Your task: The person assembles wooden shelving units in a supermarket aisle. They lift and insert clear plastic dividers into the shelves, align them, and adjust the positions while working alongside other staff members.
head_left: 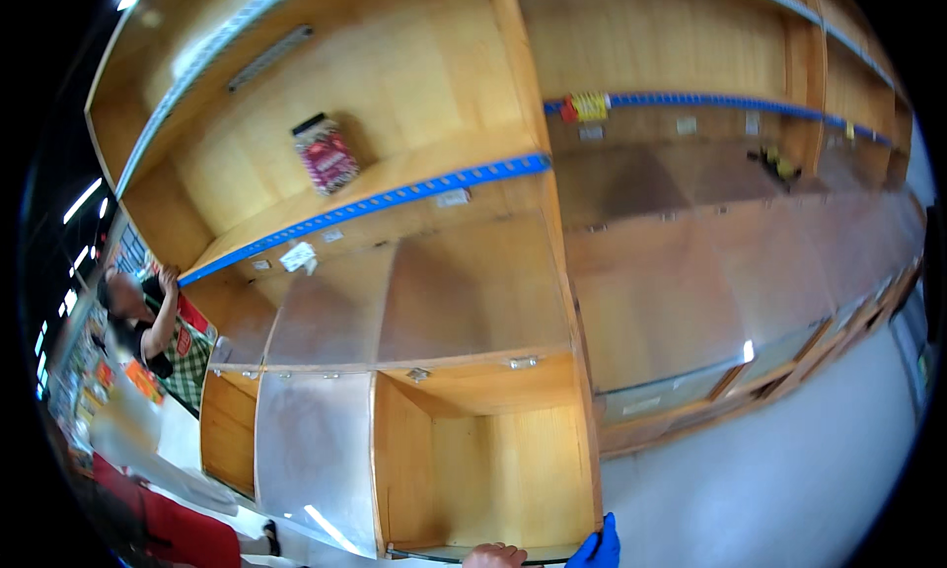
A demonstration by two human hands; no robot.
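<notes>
At the lower edge, my bare left hand lies with its fingers curled over the front rim of an open wooden bin. My right hand, in a blue glove, is at the bin's right front corner, its fingers against the wooden post. Only the upper parts of both hands show. Inside the bin I see bare wood. To its left, a clear lid covers the neighbouring bin. On the shelf above stands a clear jar with a black cap and a red label.
Another wooden unit with clear lids adjoins on the right, a dark object on top. Blue strips edge the shelves. At far left a person in a green checked apron touches the shelf end; a red garment shows below.
</notes>
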